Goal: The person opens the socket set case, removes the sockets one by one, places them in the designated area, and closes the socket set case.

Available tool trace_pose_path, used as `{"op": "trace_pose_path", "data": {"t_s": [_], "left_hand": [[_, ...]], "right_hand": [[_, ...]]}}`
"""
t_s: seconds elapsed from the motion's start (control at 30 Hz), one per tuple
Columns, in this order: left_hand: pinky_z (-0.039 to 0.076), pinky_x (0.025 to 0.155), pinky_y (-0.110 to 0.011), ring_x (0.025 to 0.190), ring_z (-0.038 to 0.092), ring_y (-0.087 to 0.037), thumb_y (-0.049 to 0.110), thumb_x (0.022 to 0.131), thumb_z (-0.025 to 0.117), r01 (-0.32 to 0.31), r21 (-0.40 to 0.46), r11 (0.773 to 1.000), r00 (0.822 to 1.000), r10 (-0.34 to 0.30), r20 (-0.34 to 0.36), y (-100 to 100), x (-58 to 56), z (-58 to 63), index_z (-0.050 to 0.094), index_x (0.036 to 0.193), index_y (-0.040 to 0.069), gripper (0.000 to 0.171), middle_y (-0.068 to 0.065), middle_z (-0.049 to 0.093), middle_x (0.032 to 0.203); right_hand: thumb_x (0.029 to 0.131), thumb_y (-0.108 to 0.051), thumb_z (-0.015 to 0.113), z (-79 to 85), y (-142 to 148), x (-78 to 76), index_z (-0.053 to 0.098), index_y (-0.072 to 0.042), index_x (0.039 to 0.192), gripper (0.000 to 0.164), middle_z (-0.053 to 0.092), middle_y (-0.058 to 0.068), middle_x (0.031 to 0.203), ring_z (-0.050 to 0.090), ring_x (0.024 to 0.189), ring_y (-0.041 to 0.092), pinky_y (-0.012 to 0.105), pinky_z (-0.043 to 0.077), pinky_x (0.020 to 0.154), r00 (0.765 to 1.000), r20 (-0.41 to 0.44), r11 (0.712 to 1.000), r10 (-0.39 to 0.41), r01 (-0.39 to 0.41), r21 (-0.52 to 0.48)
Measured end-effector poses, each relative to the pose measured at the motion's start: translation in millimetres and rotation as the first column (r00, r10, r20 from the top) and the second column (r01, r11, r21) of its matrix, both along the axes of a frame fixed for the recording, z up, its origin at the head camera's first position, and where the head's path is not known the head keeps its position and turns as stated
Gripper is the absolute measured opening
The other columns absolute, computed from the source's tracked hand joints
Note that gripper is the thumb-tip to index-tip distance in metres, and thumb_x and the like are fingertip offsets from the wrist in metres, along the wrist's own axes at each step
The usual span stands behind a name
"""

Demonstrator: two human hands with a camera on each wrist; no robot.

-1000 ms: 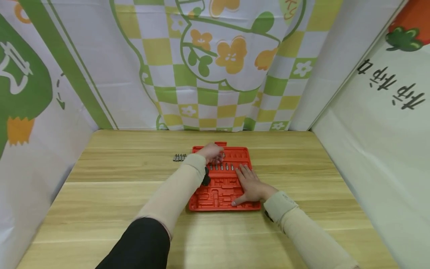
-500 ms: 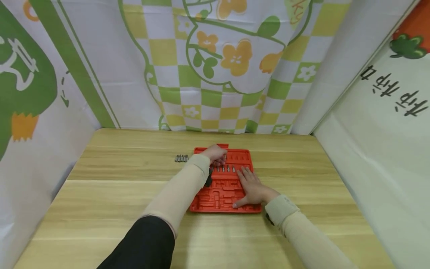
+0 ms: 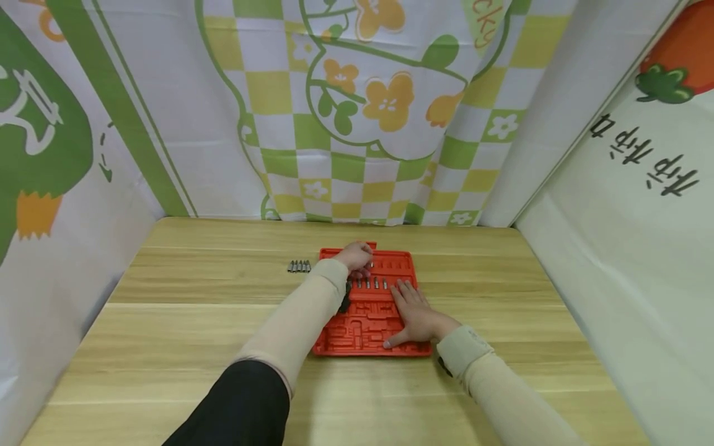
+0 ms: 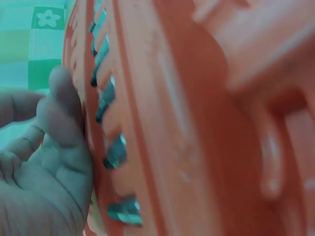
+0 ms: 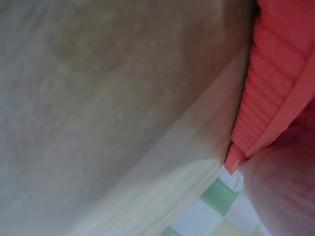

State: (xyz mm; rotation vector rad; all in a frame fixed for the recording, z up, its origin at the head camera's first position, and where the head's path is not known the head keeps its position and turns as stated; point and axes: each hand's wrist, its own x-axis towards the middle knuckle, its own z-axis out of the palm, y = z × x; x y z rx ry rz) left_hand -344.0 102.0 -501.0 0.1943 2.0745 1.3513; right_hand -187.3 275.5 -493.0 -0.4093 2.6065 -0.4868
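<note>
A red plastic tool case (image 3: 385,297) lies unfolded on the wooden table. My left hand (image 3: 355,257) is over its upper left part, thumb and fingers curled together at the top row of slots. They pinch a small silver screwdriver bit (image 3: 372,264), largely hidden by the fingers. Just below this hand runs a row of several silver bits (image 3: 376,283) in their slots; in the left wrist view these bits (image 4: 115,151) stand beside my curled fingers. My right hand (image 3: 415,314) rests spread on the case's right side, fingers straight and thumb over the lower half.
Several more bits (image 3: 299,266) are lined up on the table just left of the case. The lower half of the case shows moulded hollows. A checked cloth (image 3: 357,186) hangs behind the table's back edge, with printed cloth walls at both sides.
My left fingers shift slightly at the top row of slots. The right hand keeps its place on the case, and the head view moves a little.
</note>
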Motion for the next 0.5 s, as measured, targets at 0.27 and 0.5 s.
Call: {"op": "trace_pose_path", "data": {"t_s": [0.27, 0.5], "left_hand": [[0.042, 0.052, -0.031, 0.053, 0.048, -0.017, 0.008, 0.108, 0.048, 0.008, -0.075, 0.997, 0.986, -0.021, -0.168, 3, 7.3, -2.1, 0.058, 0.079, 0.007, 0.031, -0.007, 0.059, 0.067], [0.043, 0.058, -0.033, 0.064, 0.051, -0.018, 0.015, 0.109, 0.054, -0.095, 0.022, 0.995, 0.961, 0.097, -0.260, 0, 11.5, -0.7, 0.066, 0.093, 0.007, 0.022, -0.008, 0.067, 0.088]], "right_hand": [[0.082, -0.054, 0.085, -3.2, 0, 0.2, 0.005, 0.009, 0.161, 0.129, -0.004, 0.031, 0.167, -0.007, 0.154, 0.047, 0.060, -0.001, 0.122, 1.000, 0.000, 1.000, -0.006, 0.006, 0.002], [0.082, -0.054, 0.085, -2.2, -1, -0.4, 0.005, 0.008, 0.161, 0.128, -0.004, 0.030, 0.167, -0.007, 0.154, 0.046, 0.059, -0.001, 0.122, 1.000, 0.008, 1.000, -0.010, 0.010, 0.013]]}}
